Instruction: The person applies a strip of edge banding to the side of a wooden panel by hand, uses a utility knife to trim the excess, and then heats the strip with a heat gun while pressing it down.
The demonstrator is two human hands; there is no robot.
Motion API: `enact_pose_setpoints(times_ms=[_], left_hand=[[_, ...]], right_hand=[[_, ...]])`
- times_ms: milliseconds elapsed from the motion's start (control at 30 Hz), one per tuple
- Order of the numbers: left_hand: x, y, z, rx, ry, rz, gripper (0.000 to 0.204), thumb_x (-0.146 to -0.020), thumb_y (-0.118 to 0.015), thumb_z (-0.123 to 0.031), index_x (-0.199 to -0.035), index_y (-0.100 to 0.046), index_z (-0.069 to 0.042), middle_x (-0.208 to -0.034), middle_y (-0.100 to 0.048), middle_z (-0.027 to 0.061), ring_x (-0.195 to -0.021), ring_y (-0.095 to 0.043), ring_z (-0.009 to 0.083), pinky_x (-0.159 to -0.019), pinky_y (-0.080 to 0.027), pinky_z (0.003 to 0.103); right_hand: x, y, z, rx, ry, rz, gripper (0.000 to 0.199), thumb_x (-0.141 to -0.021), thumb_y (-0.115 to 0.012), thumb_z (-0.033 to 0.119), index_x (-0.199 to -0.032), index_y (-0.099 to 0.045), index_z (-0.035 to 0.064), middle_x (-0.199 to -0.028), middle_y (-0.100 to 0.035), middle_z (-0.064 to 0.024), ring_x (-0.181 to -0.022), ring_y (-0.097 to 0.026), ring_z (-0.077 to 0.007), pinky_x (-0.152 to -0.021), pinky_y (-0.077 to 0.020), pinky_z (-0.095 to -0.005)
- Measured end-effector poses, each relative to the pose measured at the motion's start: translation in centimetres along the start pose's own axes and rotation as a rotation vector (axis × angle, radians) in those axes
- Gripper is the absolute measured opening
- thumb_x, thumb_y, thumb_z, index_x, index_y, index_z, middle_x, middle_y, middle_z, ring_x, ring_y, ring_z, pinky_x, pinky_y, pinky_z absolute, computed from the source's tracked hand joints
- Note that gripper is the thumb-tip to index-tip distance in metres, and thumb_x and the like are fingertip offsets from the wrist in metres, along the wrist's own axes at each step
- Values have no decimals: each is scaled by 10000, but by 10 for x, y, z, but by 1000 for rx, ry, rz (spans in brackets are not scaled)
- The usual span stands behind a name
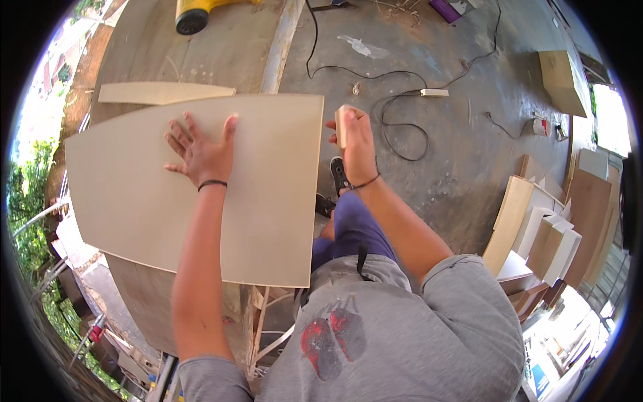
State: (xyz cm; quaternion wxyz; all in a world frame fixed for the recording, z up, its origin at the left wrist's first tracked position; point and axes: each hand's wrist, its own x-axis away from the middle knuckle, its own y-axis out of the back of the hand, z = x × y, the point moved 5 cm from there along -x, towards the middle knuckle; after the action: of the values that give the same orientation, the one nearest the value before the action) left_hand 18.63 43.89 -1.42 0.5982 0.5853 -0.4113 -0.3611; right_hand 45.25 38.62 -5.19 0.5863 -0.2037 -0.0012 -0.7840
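Observation:
A large pale board (268, 187) lies flat on the worktable, its right edge straight and its far edge curving down to the left. My left hand (207, 151) rests palm down on it, fingers spread and thumb out. Just off the board's right edge, my right hand (358, 137) is closed around a small pale block (342, 127), held upright and apart from the edge. The side of the block turned away is hidden by my fingers. Beyond the board's far edge lies a narrow pale offcut strip (157, 92).
A yellow tool with a black round end (192, 21) lies on the worktable (140, 53) at the far left. A black cable with a white socket strip (435, 92) trails over the grey floor (442, 187). Board pieces and box parts (522, 221) stand at the right.

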Motion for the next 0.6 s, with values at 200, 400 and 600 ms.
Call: enact_pose_setpoints(times_ms=[200,400,600], left_hand=[[2,2,1,33,10,9,1036,-721,-451,-815,-1493,-161,-188,-1564,-83,91,-1445,-24,285,-1060,3,673],[3,-3,-4,34,4,3,1026,-726,-453,-811,-1490,-167,-189,-1564,-81,90,-1445,-17,285,-1065,7,666],[-2,-7,1,-3,-23,-28,989,-744,-497,-764,-1483,-190,-183,-1561,-104,89,-1442,-47,294,-1057,-30,683]], right_hand=[[-18,-19,3,-160,-37,36,295,-988,-458,303,-1099,-437,30,-1025,-509,-40,-826,-505,-93,-695,-453,-246],[-18,-23,-8,-10,195,-44,324,-996,-437,311,-1141,-409,22,-984,-482,-25,-865,-434,-81,-806,-395,-244],[9,-17,-16,118,84,81,357,-992,-422,298,-1176,-382,-6,-1018,-512,-116,-935,-501,-173,-852,-408,-309]])
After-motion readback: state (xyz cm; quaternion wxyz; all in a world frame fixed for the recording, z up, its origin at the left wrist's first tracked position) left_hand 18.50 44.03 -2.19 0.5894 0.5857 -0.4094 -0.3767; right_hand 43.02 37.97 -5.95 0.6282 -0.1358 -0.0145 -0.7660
